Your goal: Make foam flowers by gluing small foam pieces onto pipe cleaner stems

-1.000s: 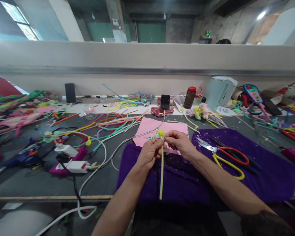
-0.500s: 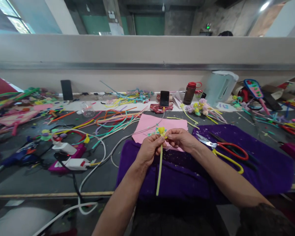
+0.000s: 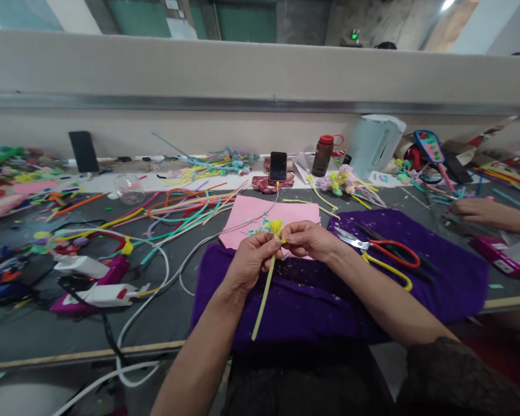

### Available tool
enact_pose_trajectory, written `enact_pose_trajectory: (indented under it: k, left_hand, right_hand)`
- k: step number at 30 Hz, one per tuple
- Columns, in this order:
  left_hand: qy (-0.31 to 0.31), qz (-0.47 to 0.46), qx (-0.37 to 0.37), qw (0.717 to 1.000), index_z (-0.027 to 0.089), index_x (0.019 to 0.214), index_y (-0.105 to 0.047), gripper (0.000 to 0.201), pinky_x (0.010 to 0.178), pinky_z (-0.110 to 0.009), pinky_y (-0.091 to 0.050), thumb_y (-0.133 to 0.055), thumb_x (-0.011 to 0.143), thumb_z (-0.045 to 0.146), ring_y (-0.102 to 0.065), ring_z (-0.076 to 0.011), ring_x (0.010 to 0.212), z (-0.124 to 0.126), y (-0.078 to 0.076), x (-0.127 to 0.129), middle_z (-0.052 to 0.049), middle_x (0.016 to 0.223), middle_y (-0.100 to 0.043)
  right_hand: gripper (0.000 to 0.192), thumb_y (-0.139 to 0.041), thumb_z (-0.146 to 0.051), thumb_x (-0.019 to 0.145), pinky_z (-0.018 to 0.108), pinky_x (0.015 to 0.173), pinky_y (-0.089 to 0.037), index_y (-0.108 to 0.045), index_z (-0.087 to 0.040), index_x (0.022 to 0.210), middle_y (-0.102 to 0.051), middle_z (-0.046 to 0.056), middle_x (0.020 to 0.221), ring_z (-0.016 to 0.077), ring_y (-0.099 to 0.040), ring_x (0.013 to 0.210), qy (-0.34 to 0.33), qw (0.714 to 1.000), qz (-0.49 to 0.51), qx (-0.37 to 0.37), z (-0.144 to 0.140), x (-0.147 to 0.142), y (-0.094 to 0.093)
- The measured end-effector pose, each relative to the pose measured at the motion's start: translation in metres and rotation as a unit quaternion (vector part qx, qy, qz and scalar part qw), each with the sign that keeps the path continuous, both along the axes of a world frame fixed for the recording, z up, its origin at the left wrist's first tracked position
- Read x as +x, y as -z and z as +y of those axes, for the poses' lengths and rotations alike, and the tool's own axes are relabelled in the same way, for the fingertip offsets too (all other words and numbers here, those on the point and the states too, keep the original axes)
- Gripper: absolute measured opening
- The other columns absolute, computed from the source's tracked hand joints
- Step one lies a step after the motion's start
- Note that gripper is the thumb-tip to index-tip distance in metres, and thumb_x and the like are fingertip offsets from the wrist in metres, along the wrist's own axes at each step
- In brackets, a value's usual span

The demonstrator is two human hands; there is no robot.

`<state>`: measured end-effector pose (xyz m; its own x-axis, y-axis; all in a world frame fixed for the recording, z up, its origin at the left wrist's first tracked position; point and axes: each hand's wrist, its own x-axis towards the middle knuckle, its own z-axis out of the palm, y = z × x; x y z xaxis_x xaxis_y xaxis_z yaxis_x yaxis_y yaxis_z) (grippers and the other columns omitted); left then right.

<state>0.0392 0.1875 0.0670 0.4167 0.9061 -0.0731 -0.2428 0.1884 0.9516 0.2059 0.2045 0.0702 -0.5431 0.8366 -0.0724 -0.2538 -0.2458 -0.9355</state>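
Observation:
Between my hands is a yellow pipe-cleaner flower (image 3: 275,226) on a long pale yellow-green pipe-cleaner stem (image 3: 263,300) that slants down to the left. My left hand (image 3: 252,260) is closed, thumb and fingers pinching the stem just below the flower head. Beside it, my right hand (image 3: 307,238) pinches a small yellow end at the flower's base; exactly what lies inside that pinch is partly hidden. Both hands hover over a purple cloth (image 3: 303,312) and the near edge of a pink sheet (image 3: 238,222) strewn with small bits.
Scissors (image 3: 364,245) with red and yellow handles lie on the cloth to the right. Loose pipe cleaners (image 3: 190,211), cables and a magenta power strip (image 3: 112,274) spread leftward. Behind stand a phone (image 3: 278,167), a bottle (image 3: 323,156) and a kettle (image 3: 375,147). Another person's hand (image 3: 472,209) is at right.
The view has shifted slightly right and down. The stem's lower end has swung to the left. Another person's hand has come further into view at right. Both my hands keep their pinch.

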Motion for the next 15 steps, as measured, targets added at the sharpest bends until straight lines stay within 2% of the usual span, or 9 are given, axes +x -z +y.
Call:
enact_pose_trajectory:
  k: [2, 4, 6, 8, 10, 11, 13, 15]
  left_hand:
    - [-0.004, -0.002, -0.006, 1.000, 0.012, 0.068, -0.060, 0.023, 0.031, -0.012, -0.020, -0.069, 0.067, 0.033, -0.034, 0.0011, 0.033, 0.001, 0.000, 0.000, 0.003, 0.054, -0.057]
    - [-0.010, -0.010, -0.017, 1.000, 0.012, 0.065, -0.059, 0.024, 0.031, -0.012, -0.020, -0.069, 0.067, 0.034, -0.034, 0.0008, 0.032, 0.003, 0.000, -0.001, 0.003, 0.051, -0.055]
    - [-0.025, -0.017, -0.027, 0.999, 0.012, 0.061, -0.057, 0.027, 0.030, -0.012, -0.019, -0.068, 0.067, 0.035, -0.032, 0.0006, 0.030, 0.005, 0.000, -0.002, 0.005, 0.044, -0.050]
    - [-0.037, -0.024, -0.032, 0.999, 0.012, 0.059, -0.057, 0.028, 0.030, -0.012, -0.018, -0.068, 0.068, 0.036, -0.031, 0.0006, 0.029, 0.005, -0.001, -0.003, 0.006, 0.039, -0.045]
    - [-0.041, -0.035, -0.033, 0.998, 0.011, 0.059, -0.057, 0.028, 0.030, -0.012, -0.019, -0.067, 0.068, 0.036, -0.031, 0.0008, 0.030, 0.005, -0.003, -0.004, 0.006, 0.039, -0.044]
    - [-0.039, -0.041, -0.032, 0.998, 0.011, 0.060, -0.057, 0.028, 0.030, -0.012, -0.019, -0.067, 0.068, 0.035, -0.032, 0.0010, 0.030, 0.005, -0.003, -0.004, 0.006, 0.042, -0.046]
    - [-0.037, -0.053, -0.027, 0.998, 0.011, 0.061, -0.057, 0.026, 0.030, -0.012, -0.020, -0.068, 0.068, 0.033, -0.033, 0.0017, 0.032, 0.004, -0.005, -0.005, 0.005, 0.048, -0.052]
    - [-0.037, -0.058, -0.025, 0.997, 0.010, 0.062, -0.057, 0.025, 0.031, -0.011, -0.021, -0.068, 0.068, 0.032, -0.034, 0.0021, 0.032, 0.003, -0.005, -0.005, 0.004, 0.053, -0.055]
  right_hand:
    - [0.021, -0.069, -0.030, 0.062, 0.016, 0.035, -0.025, -0.059, -0.013, 0.070, -0.057, -0.002, 0.057, 0.0040, -0.041, 0.037, 0.008, 1.000, -0.014, 0.011, 0.000, 0.000, -0.004]
    - [0.020, -0.065, -0.032, 0.067, 0.017, 0.036, -0.028, -0.060, -0.014, 0.074, -0.061, 0.000, 0.066, 0.0052, -0.047, 0.040, 0.051, 0.994, -0.071, 0.058, -0.003, 0.005, -0.011]
    - [0.021, -0.058, -0.035, 0.074, 0.017, 0.038, -0.031, -0.060, -0.015, 0.080, -0.062, 0.001, 0.073, 0.0071, -0.051, 0.045, 0.132, 0.964, -0.179, 0.144, -0.009, 0.016, -0.017]
    - [0.023, -0.051, -0.036, 0.080, 0.019, 0.043, -0.034, -0.061, -0.016, 0.081, -0.060, 0.000, 0.065, 0.0090, -0.052, 0.048, 0.206, 0.897, -0.315, 0.232, -0.018, 0.031, -0.019]
    - [0.025, -0.047, -0.037, 0.083, 0.022, 0.052, -0.037, -0.061, -0.016, 0.077, -0.059, 0.000, 0.062, 0.0114, -0.053, 0.055, 0.232, 0.793, -0.474, 0.304, -0.031, 0.046, -0.015]
    - [0.027, -0.047, -0.039, 0.082, 0.023, 0.056, -0.037, -0.061, -0.017, 0.076, -0.061, 0.002, 0.068, 0.0132, -0.055, 0.061, 0.229, 0.735, -0.551, 0.323, -0.037, 0.050, -0.012]
    - [0.031, -0.049, -0.046, 0.080, 0.025, 0.060, -0.037, -0.061, -0.017, 0.083, -0.063, 0.006, 0.081, 0.0178, -0.058, 0.072, 0.190, 0.637, -0.675, 0.320, -0.047, 0.054, -0.003]
    - [0.041, -0.049, -0.053, 0.078, 0.026, 0.060, -0.037, -0.059, -0.016, 0.094, -0.061, 0.010, 0.091, 0.0218, -0.058, 0.080, 0.152, 0.571, -0.747, 0.305, -0.052, 0.050, 0.005]
